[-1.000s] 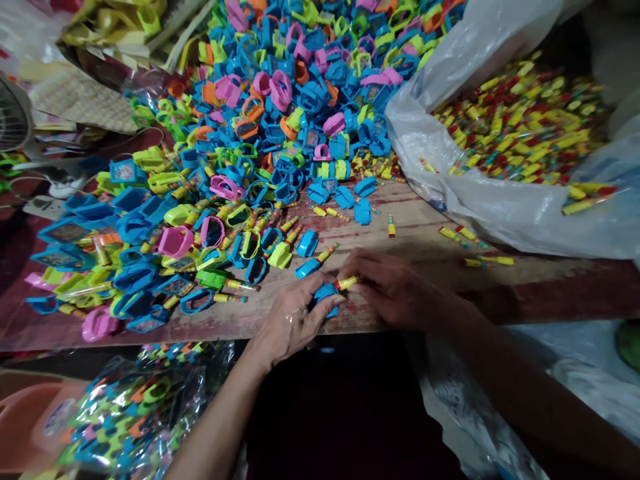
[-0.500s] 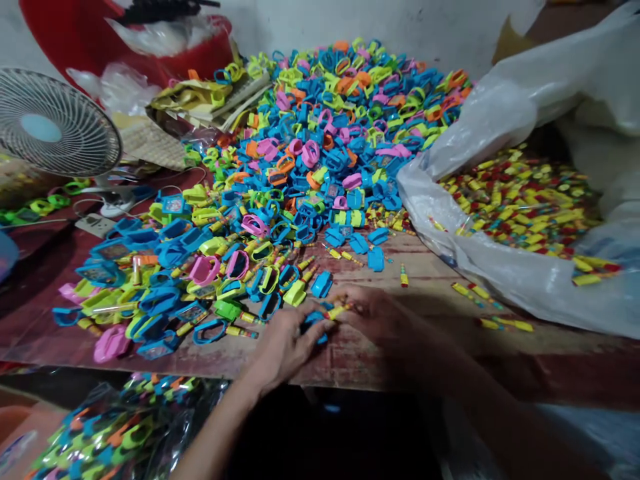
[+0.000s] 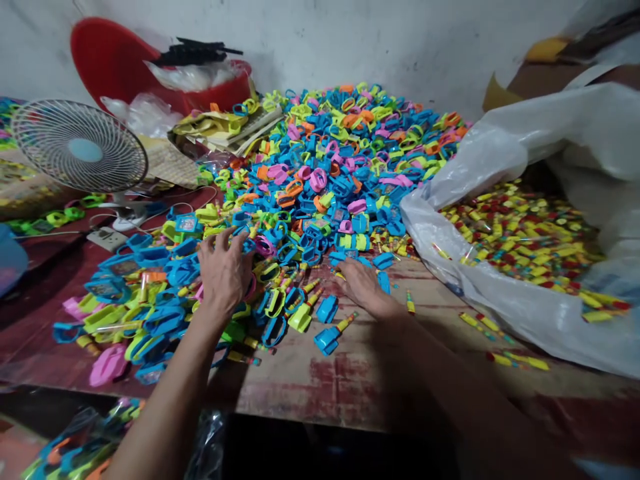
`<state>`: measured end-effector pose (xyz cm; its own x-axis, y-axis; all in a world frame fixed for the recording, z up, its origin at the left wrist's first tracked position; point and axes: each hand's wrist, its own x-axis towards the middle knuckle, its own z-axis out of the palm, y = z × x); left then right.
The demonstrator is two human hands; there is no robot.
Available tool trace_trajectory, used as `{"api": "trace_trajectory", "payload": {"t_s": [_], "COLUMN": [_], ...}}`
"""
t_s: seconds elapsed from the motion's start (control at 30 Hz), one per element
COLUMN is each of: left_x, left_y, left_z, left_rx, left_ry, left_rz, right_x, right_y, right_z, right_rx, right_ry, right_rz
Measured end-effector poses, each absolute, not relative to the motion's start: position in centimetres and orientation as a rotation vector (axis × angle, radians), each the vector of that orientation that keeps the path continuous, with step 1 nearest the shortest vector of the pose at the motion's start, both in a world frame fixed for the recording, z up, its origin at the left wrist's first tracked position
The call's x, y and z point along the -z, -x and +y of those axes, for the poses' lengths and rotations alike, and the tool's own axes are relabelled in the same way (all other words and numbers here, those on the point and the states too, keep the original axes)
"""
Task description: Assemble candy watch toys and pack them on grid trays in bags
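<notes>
My left hand (image 3: 226, 272) reaches over the near-left part of a heap of plastic toy watches (image 3: 305, 193). Its fingers are spread and curved down onto the pile; whatever lies under the palm is hidden. My right hand (image 3: 367, 287) is low over the table beside several blue toy watches (image 3: 384, 261). Its thumb and fingers close around a small yellow tube (image 3: 339, 274), mostly hidden by them. Between the hands and the table's front edge lies a blue toy watch (image 3: 327, 341) with a yellow candy tube (image 3: 347, 321) sticking out of it. Another blue watch (image 3: 327, 309) lies just behind.
A white plastic sack (image 3: 480, 283) full of yellow and red tubes (image 3: 520, 240) stands open at right. Loose tubes (image 3: 477, 325) lie before it. At left are a fan (image 3: 80, 147), a power strip (image 3: 106, 238) and a red tub (image 3: 210, 93). The table (image 3: 300, 383) ends in front.
My hands have parted from the blue toy watch and tube they held together, which now lie on the table. My left hand moved up-left, my right hand forward. The view tilted up.
</notes>
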<state>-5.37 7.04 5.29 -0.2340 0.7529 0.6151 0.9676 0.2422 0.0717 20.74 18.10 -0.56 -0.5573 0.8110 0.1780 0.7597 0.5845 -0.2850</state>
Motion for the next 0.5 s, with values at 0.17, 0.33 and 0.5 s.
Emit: {"api": "trace_trajectory", "payload": {"t_s": [0.17, 0.33, 0.5], "left_x": [-7.0, -7.3, -4.8], "left_y": [2.8, -3.5, -8.0], "left_z": [7.1, 7.5, 7.3], "left_rx": [0.682, 0.387, 0.177], "left_ry": [1.672, 2.229, 2.271], "left_rz": [-2.01, -2.207, -2.42], "right_x": [0.8, 0.7, 0.9], "right_y": [-21.0, -23.5, -26.7], "right_z": [18.3, 16.1, 12.5], "right_rx": [-0.323, -0.628, -1.091], "right_ry": [1.27, 1.231, 1.131], "right_rz": [-2.49, -2.163, -1.858]}}
